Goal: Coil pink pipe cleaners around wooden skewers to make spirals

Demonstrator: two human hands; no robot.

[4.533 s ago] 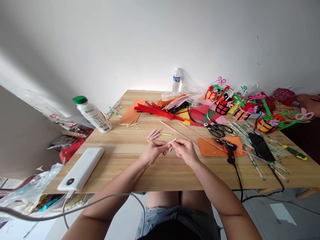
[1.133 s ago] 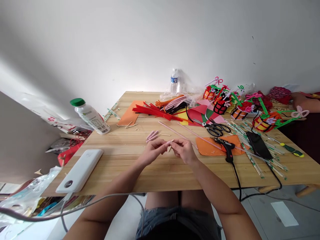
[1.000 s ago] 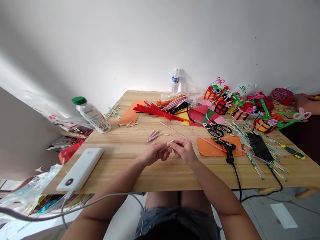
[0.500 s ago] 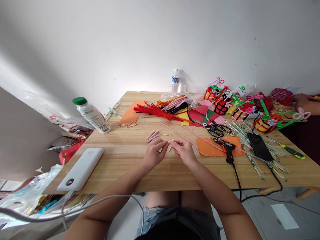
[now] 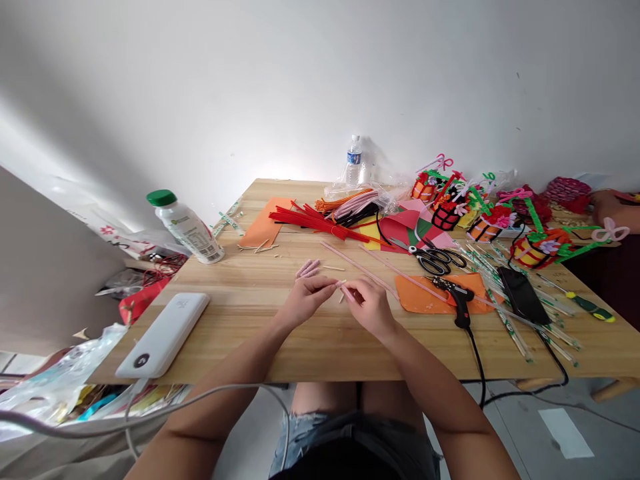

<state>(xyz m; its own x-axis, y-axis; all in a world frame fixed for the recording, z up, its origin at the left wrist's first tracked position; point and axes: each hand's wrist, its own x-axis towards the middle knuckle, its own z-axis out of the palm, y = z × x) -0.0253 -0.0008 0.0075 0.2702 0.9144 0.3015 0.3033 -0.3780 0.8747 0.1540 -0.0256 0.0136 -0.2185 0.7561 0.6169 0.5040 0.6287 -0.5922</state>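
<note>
My left hand (image 5: pixel 306 301) and my right hand (image 5: pixel 369 307) meet over the middle of the wooden table (image 5: pixel 250 327). Both pinch a thin pink pipe cleaner (image 5: pixel 343 285) wound around a short wooden stick between their fingertips. Just beyond my hands lie a few finished pink coils (image 5: pixel 308 269). Two long pink pipe cleaners (image 5: pixel 357 267) stretch away to the right of them.
A white power bank (image 5: pixel 163 325) and a green-capped bottle (image 5: pixel 185 227) lie at left. Black scissors (image 5: pixel 434 259), a black glue gun (image 5: pixel 457 299) on orange foam, a phone (image 5: pixel 523 294), red pipe cleaners (image 5: pixel 315 222) and small flower baskets (image 5: pixel 537 245) crowd the right. Another person's hand (image 5: pixel 613 210) shows far right.
My fingers keep turning the pink pipe cleaner on the stick in the same spot. The hands have shifted only slightly; nothing else on the table moved.
</note>
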